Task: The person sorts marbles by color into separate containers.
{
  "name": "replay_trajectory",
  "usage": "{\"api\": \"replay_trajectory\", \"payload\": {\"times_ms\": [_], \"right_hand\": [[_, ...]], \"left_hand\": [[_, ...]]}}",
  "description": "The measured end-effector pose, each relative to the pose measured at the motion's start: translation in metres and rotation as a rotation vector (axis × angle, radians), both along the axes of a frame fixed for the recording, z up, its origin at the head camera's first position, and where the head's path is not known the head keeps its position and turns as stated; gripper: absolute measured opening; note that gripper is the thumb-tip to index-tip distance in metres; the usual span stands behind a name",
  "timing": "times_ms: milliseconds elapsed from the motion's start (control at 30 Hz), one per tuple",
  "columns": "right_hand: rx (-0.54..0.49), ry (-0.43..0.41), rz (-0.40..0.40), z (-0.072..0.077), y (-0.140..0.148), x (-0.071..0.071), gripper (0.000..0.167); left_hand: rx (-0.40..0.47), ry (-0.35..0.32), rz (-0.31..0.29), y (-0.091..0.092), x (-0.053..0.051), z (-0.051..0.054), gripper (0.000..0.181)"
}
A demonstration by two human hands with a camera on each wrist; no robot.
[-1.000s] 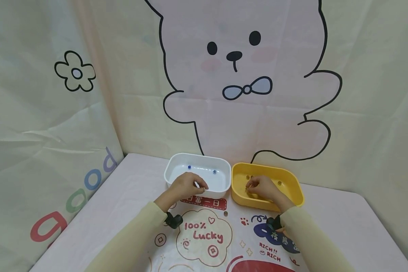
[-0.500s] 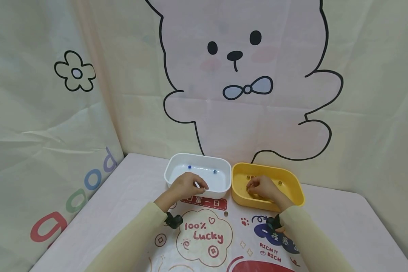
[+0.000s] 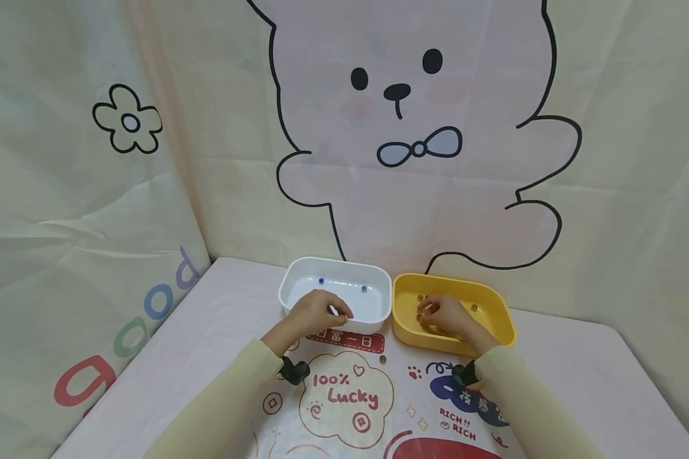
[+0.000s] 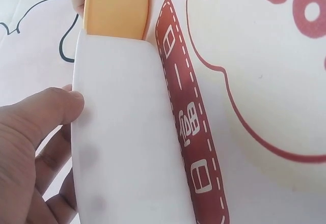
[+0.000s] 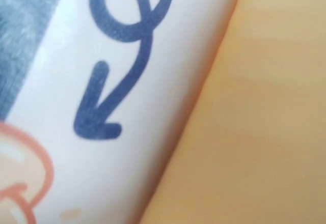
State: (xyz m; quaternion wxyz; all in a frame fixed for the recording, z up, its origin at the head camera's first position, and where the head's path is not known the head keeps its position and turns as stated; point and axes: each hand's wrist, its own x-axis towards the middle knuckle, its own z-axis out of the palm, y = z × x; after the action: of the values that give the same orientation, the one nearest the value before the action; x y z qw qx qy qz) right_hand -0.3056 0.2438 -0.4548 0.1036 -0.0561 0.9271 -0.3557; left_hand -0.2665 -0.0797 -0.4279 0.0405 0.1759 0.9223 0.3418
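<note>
A white container (image 3: 373, 312) stands left of a yellow container (image 3: 496, 319) on the table. My left hand (image 3: 316, 311) is at the white container's near wall. In the left wrist view, its thumb (image 4: 66, 107) lies on the rim, and the other fingers are behind the wall, showing as faint shadows through it. My right hand (image 3: 448, 315) reaches into the yellow container, fingers bent, fingertips close to small amber beads (image 3: 420, 317). Whether a bead sits between them is too small to tell. The right wrist view shows only the yellow outer wall (image 5: 254, 132), not the hand.
Two blue beads, one dark blue (image 3: 321, 280) and one lighter (image 3: 364, 289), lie in the white container. Another amber bead (image 3: 474, 307) lies at the yellow container's right. A small brownish round piece (image 3: 383, 359) is on the printed tablecloth (image 3: 344, 401). A bear-print curtain (image 3: 413, 210) hangs behind.
Both hands stay nearly in place. The right fingertips have shifted slightly, and more of the amber beads beside them show. The whole view has drifted a few pixels.
</note>
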Motion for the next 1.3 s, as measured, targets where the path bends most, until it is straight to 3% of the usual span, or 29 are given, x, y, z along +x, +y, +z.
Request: {"api": "replay_trajectory", "payload": {"times_ms": [367, 767, 1100, 1300], "right_hand": [[0.089, 0.116, 0.055, 0.021, 0.001, 0.018, 0.032], [0.030, 0.239, 0.104, 0.032, -0.002, 0.051, 0.030], [0.027, 0.291, 0.096, 0.047, -0.015, 0.080, 0.027], [-0.009, 0.272, 0.114, 0.049, -0.026, 0.091, 0.018]], "left_hand": [[0.003, -0.001, 0.001, 0.000, -0.003, -0.002, 0.009], [-0.003, -0.008, 0.007, 0.000, -0.002, -0.002, 0.010], [-0.023, 0.007, -0.006, 0.000, -0.002, -0.003, 0.009], [-0.025, 0.008, -0.008, 0.000, 0.000, -0.002, 0.008]]}}
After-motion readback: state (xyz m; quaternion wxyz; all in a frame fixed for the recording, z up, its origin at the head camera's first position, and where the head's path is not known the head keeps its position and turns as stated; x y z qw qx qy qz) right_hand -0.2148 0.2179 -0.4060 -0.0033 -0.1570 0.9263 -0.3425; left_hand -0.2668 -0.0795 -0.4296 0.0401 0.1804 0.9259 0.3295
